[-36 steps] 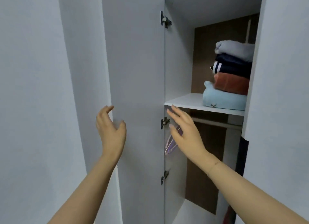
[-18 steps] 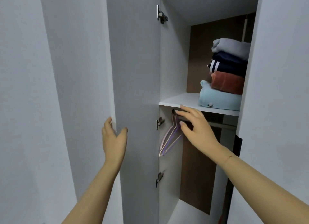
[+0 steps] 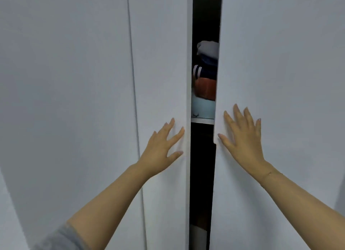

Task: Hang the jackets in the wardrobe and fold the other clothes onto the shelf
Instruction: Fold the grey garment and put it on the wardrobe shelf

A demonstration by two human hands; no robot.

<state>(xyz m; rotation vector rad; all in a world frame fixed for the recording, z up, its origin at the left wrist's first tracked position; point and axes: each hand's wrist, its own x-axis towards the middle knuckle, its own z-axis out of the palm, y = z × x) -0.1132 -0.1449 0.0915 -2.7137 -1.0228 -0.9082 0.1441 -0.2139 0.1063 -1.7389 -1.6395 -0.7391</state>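
Only narrow gap [image 3: 203, 156] btwn door edges.

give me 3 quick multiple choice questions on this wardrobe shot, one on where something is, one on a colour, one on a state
1. Where is the left hand?
A. flat on the left door
B. on the shelf
C. on a hanger

2. What colour is the garment directly above the light blue one?
A. green
B. orange
C. yellow

3. How do the doors stand?
A. wide open
B. fully closed
C. nearly closed, a narrow gap left

Key: 1 A, its fingers are spread on the panel; 2 B, orange shows in the gap; 3 C, the right hand presses the right door, with a dark slit between the doors.
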